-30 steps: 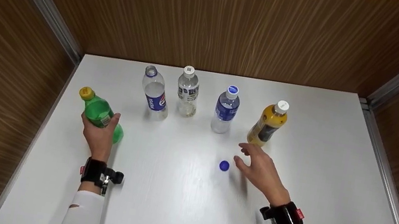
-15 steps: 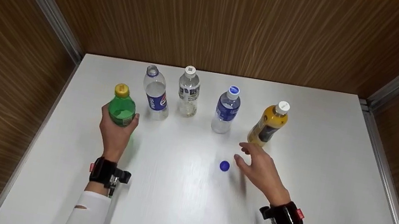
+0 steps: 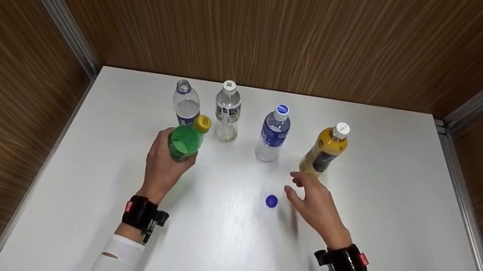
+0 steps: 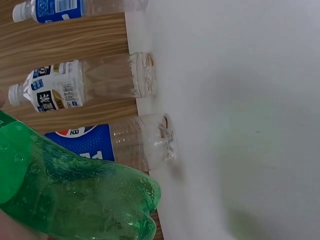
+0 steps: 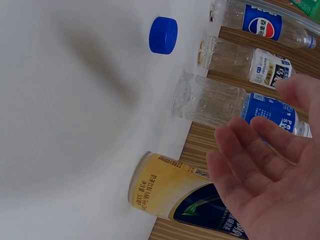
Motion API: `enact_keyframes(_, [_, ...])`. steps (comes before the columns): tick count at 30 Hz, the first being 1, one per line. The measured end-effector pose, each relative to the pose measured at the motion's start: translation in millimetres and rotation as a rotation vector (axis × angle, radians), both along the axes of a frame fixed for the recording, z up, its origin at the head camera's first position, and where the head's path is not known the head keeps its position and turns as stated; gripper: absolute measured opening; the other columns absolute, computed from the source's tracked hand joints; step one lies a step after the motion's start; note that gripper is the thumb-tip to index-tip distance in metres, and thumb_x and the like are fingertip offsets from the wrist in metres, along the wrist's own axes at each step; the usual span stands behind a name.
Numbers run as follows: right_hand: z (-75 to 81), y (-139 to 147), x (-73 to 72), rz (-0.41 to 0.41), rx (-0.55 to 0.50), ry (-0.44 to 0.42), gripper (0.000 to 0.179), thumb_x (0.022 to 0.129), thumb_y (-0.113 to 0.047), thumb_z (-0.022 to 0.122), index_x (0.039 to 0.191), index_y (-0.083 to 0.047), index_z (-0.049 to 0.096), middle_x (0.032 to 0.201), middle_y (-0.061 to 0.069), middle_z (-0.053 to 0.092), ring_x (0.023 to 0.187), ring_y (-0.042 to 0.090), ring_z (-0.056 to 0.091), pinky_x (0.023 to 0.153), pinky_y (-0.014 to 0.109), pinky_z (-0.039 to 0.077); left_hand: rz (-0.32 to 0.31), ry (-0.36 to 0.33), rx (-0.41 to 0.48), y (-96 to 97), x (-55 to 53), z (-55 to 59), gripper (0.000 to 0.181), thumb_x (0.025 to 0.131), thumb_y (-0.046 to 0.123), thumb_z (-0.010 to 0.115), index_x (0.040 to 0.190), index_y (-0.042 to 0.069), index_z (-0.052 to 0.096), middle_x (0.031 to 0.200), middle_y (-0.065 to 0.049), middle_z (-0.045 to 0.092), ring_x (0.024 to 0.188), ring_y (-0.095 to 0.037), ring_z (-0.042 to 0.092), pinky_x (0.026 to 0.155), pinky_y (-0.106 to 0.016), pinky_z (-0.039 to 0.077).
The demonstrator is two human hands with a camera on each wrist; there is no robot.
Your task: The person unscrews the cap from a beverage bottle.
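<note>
My left hand grips a green plastic bottle with a yellow cap, tilted to the right. In the left wrist view the green bottle is held off the white table, and its shadow falls below. Behind it stands an uncapped Pepsi bottle, partly hidden by the green one. My right hand hovers with relaxed, slightly bent fingers and holds nothing. Just left of its thumb, a blue bottle cap lies on the table. Close beyond its fingertips is a yellow milk tea bottle with a white cap.
A clear bottle with a white cap and a clear bottle with a blue label stand in the row between the Pepsi and milk tea bottles. Wood-grain panels wall the white table at the back and both sides.
My left hand has carried the green bottle rightward from the table's left side to in front of the Pepsi bottle, tipping its cap to the right. My right hand has stayed put.
</note>
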State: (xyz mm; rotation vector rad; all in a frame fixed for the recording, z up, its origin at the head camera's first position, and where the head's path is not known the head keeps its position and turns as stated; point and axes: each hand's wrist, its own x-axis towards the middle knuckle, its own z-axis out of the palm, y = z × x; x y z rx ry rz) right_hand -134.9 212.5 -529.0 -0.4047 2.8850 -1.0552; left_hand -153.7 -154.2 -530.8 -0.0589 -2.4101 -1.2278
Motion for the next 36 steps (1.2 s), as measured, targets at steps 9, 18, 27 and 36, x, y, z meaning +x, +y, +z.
enact_keyframes(9, [3.1, -2, 0.1, -0.025, -0.031, 0.041, 0.035, 0.103, -0.023, 0.065, 0.132, -0.003, 0.064, 0.117, 0.013, 0.069, 0.105, 0.027, 0.067, 0.089, 0.047, 0.056, -0.052, 0.059, -0.224, 28.7, 2.5, -3.3, 0.066, 0.076, 0.015, 0.09, 0.13, 0.004, 0.054, 0.121, -0.016, 0.066, 0.11, -0.033, 0.066, 0.097, -0.052, 0.052])
enact_keyframes(18, [9.1, -8, -1.7, -0.041, -0.119, 0.089, 0.032, 0.106, -0.02, 0.059, 0.132, -0.001, 0.063, 0.115, 0.011, 0.069, 0.104, 0.024, 0.069, 0.091, 0.046, 0.057, -0.126, 0.045, -0.32, 50.3, 5.6, -9.5, 0.06, 0.074, 0.013, 0.09, 0.124, 0.003, 0.058, 0.108, -0.012, 0.069, 0.097, -0.031, 0.068, 0.091, -0.05, 0.054])
enact_keyframes(27, [17.3, -16, -3.7, -0.106, -0.206, 0.118, 0.037, 0.109, -0.025, 0.054, 0.135, -0.001, 0.062, 0.122, 0.015, 0.07, 0.108, 0.03, 0.07, 0.095, 0.051, 0.054, -0.155, 0.019, -0.417, 66.9, 9.2, -15.2, 0.066, 0.072, 0.018, 0.092, 0.125, 0.003, 0.058, 0.11, -0.012, 0.068, 0.098, -0.032, 0.067, 0.087, -0.048, 0.054])
enact_keyframes(36, [26.9, -31, -5.7, -0.114, -0.261, 0.139, 0.039, 0.109, -0.028, 0.054, 0.134, 0.0, 0.063, 0.121, 0.014, 0.071, 0.101, 0.027, 0.069, 0.089, 0.047, 0.056, -0.202, 0.04, -0.5, 79.0, 13.6, -20.9, 0.067, 0.071, 0.022, 0.093, 0.125, 0.005, 0.058, 0.11, -0.011, 0.068, 0.097, -0.031, 0.066, 0.087, -0.047, 0.053])
